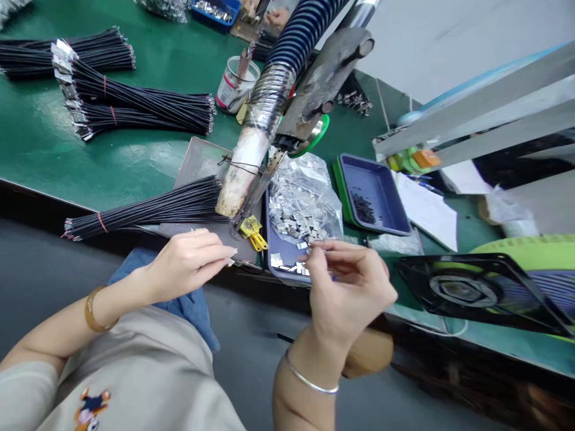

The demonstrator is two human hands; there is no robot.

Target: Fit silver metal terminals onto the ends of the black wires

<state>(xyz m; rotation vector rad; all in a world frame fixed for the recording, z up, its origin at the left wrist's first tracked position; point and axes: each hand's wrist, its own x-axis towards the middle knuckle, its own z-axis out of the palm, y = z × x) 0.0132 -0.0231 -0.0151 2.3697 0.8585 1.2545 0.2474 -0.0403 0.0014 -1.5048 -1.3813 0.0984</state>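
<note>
By one cable bundle (155, 206), one left hand (193, 260); over one parts tray (281, 244), one right hand (350, 293): fingers narrow, held contents unclear.

Wears pale grey short-sleeved top (153, 377), multicoloured cartoon motif (92, 408) lower left of frame. Left hand (193, 263): thin ring (194, 231), amber-brown bangle (89, 310) on wrist. Right hand (353, 290): thin silver bangle (309, 385) on wrist.

The left hand (191, 263) slants inward, back upward, thumb and fingers drawn together at the tips — the right hand (353, 293) rises from its forearm (309, 380), fingers curled, thumb near index fingertip.
</note>
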